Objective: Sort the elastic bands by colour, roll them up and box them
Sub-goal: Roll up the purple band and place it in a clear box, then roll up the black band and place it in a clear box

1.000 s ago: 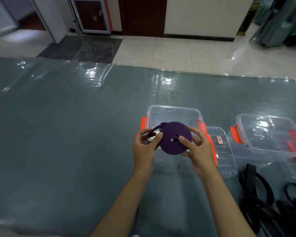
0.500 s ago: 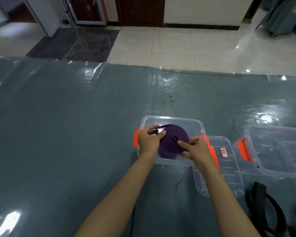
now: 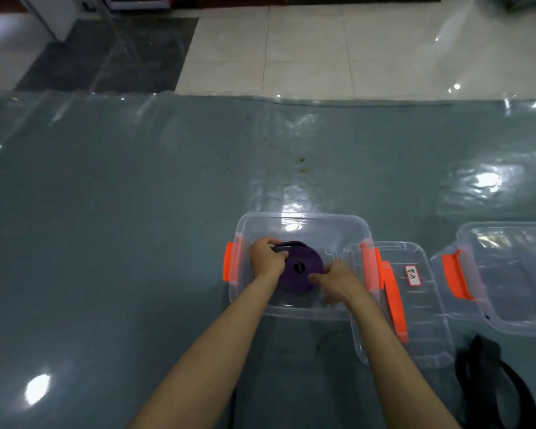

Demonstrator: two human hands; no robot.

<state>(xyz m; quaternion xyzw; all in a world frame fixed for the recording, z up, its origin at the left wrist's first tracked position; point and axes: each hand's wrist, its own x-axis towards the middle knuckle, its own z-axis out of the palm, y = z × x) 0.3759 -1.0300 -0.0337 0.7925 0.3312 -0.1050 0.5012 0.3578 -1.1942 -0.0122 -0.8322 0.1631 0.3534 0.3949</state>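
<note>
- Boxing the purple roll is the step you're on: it sits down inside the clear box, roughly in the middle and a touch toward its near wall.
- Your left hand grips the roll's left edge, fingers curled over the loose outer end of the band at the top. Your right hand grips the near-right edge, thumb lying on the flat face.
- Can't tell if the roll is resting on the box floor yet or just hovering above it; the clear plastic makes that hard to read.
- Next move, I'd guess: seat it flat, then ease both hands off without letting that outer end spring loose. A rubbery band like this probably wants to unwind, so let go slowly.
- Versus half a second ago: the roll was up around rim height of the box, tilted toward you. Now it's lower and lying flatter inside, and both hands have dipped in with it. A second back you were holding it well above the box.
- Just right of the box lies its lid with a small label, touching the box's right side. Further right is another clear box, and near that one's front, black bands wait on the table. So plenty left to sort.
</note>
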